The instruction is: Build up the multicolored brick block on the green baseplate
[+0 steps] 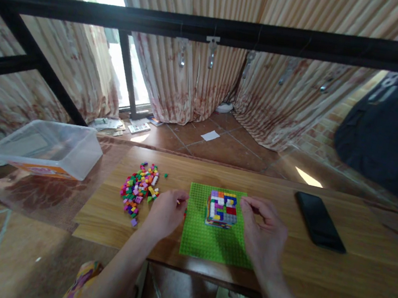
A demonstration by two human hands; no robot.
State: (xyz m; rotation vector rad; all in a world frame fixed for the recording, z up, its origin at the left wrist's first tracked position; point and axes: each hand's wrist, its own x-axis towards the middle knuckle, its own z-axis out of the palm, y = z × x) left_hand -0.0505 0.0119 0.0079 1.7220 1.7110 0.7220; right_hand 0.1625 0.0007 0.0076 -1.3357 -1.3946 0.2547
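A small block-shaped build of multicoloured toy bricks point(222, 210) stands on the green baseplate point(206, 244), with open gaps in its top layer. To its left, my left hand point(167, 212) hovers by the plate's edge, fingers curled together; whatever they may hold is hidden. A bit of red shows just below those fingertips. My right hand point(265, 229) is at the build's right side, thumb and forefinger pinched near its upper corner. Anything in that pinch is too small to make out. Left of my left hand lies a loose pile of small coloured bricks point(137, 187).
A black phone point(319, 221) lies on the wooden table point(364, 278) at the right. Beyond the table's left end stands a clear plastic bin point(46, 146). A black metal bar point(241, 34) with hanging clips crosses above the far side, before striped curtains point(194, 87).
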